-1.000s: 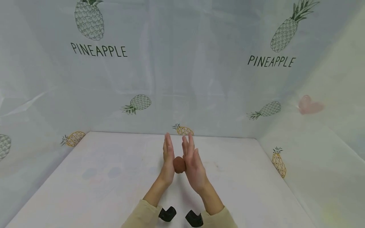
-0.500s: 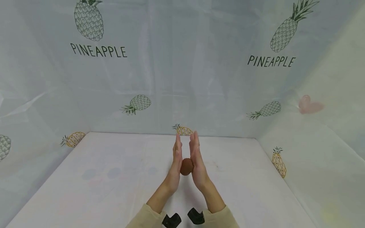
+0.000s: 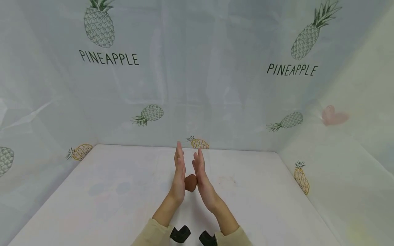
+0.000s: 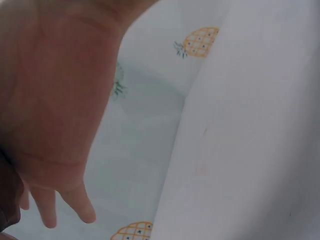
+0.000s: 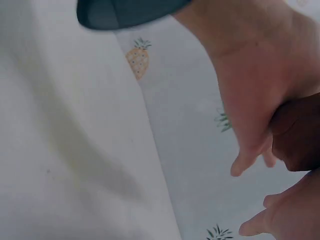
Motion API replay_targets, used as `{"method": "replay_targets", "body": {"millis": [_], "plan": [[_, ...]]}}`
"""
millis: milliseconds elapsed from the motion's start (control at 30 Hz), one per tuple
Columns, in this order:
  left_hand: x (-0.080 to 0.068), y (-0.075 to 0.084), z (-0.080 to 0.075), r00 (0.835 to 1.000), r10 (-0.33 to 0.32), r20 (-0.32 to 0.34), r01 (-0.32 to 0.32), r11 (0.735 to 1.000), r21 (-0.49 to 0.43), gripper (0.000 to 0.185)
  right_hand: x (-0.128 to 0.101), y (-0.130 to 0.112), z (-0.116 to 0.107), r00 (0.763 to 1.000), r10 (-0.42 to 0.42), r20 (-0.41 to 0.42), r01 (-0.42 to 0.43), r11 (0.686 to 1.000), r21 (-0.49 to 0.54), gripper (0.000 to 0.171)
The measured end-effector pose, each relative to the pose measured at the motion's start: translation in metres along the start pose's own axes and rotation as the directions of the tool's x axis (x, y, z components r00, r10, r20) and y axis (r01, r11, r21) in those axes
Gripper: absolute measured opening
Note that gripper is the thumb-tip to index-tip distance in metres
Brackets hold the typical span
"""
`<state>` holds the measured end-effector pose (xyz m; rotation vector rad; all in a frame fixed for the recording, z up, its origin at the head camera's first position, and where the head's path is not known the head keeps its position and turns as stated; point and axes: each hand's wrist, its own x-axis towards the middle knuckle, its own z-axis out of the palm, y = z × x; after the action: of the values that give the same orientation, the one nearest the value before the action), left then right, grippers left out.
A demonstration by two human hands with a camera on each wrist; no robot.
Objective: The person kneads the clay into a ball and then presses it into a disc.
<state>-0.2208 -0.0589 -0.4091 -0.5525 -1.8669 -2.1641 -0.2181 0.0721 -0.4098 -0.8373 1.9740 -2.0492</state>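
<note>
A brown clay-like lump [image 3: 191, 183] sits pressed between my two palms above the white table, its outline somewhat angular. My left hand [image 3: 179, 179] lies against its left side, fingers straight and pointing forward. Against the right side presses my right hand [image 3: 205, 186], also with straight fingers, its tips a little nearer to me than the left ones. In the right wrist view the lump [image 5: 300, 132] touches the right palm, with the left hand [image 5: 290, 212] below it. Only an edge of the lump [image 4: 7, 200] shows in the left wrist view, beside the left palm [image 4: 60, 100].
The white tabletop [image 3: 261, 198] carries faint marks. Behind it hangs a pale sheet [image 3: 209, 85] printed with pineapples, which also borders both sides. A black wrist piece [image 3: 180, 234] sits by the left sleeve, and another black piece [image 3: 208, 238] by the right sleeve.
Both hands shifted right, then back left, with the lump between them. The left hand now reaches further forward than the right. The lump's outline looks less round than before.
</note>
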Motion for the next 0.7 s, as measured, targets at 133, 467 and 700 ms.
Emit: {"method": "replay_targets", "body": {"millis": [133, 467, 700], "plan": [[0.001, -0.003, -0.006, 0.999, -0.041, -0.032, 0.041, 0.999, 0.0, 0.062, -0.002, -0.002, 0.006, 0.999, -0.015, 0.041, 0.015, 1.0, -0.014, 0.054], [0.001, -0.003, -0.004, 0.998, -0.067, 0.014, 0.067, 0.998, 0.002, 0.059, -0.003, -0.008, 0.007, 0.994, -0.112, -0.007, 0.112, 0.992, 0.049, 0.058], [-0.003, -0.001, 0.006, 0.999, -0.036, 0.013, 0.036, 0.999, 0.018, 0.058, -0.002, -0.007, 0.006, 0.983, -0.154, -0.098, 0.159, 0.987, 0.04, 0.059]]}}
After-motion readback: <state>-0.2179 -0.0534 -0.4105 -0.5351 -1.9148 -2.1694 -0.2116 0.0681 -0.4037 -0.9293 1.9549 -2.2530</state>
